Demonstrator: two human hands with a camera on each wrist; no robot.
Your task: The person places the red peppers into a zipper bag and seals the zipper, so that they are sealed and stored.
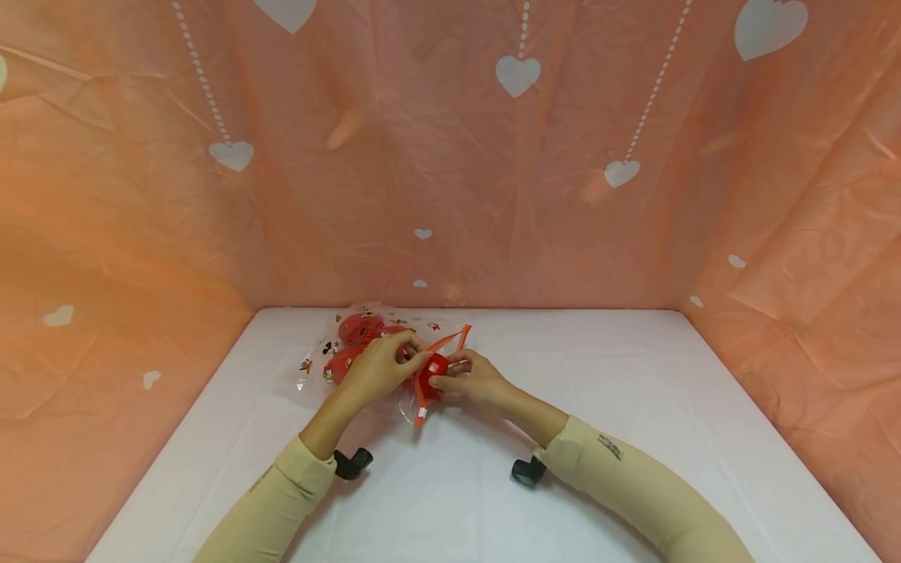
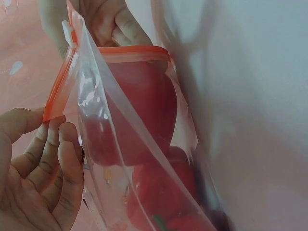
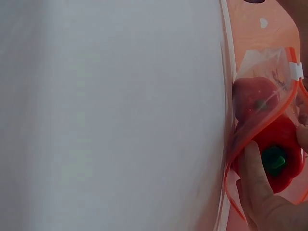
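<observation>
A clear zip bag [image 1: 307, 367] with an orange edge and cartoon prints lies at the back left of the table. Several red bell peppers [image 2: 161, 192] are inside it. My left hand [image 1: 383, 366] pinches the orange zip edge [image 2: 57, 98], holding the mouth apart. At that mouth, my right hand [image 1: 477, 379] grips another red bell pepper [image 1: 434, 369], partly within the bag. Its green stem [image 3: 274, 161] faces outward in the right wrist view, between the fingers. A white slider [image 3: 296, 70] sits on the zip.
A white cloth [image 1: 598, 375] covers the table. Orange sheets [image 1: 464, 172] with white hearts stand around the back and sides. Dark devices [image 1: 353, 463] are strapped at both wrists, low over the table.
</observation>
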